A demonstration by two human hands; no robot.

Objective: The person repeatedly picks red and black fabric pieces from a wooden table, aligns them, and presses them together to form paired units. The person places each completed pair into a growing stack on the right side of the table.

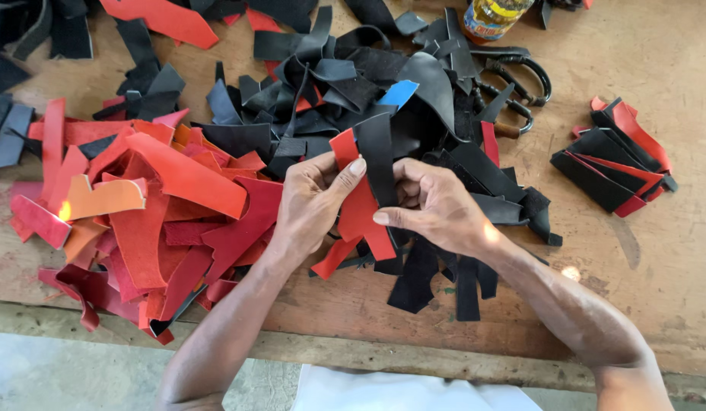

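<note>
Item: paired leather offcuts, one red strip (358,209) and one black strip (377,156), held together above the front edge of a worn wooden table (657,251).

Position: the two strips sat directly between the hands, at the centre of the view, lifted clear of the loose scraps beneath. The long axis of both ran near-vertical in the picture, away from the person, leaning slightly leftward at the far end. The black strip lay on top of the red along its right side, the two touching.

Left hand (311,202): closed in a pinch, thumb pressed on the upper part of the red strip, fingers curled behind.

Right hand (433,205): closed likewise, fingertips on the strips' right edge lower down. Both hands were equally near; neither had to reach.

Surroundings: a heap of red and orange pieces (140,213) lay to the left, just beside the left wrist; a heap of black pieces (353,99) lay beyond the hands and under the right one. A small stack of black and red pieces (615,160) sat well apart to the right. Black-handled shears (520,84) and a bottle of yellow liquid (494,15) lay at the far side.
</note>
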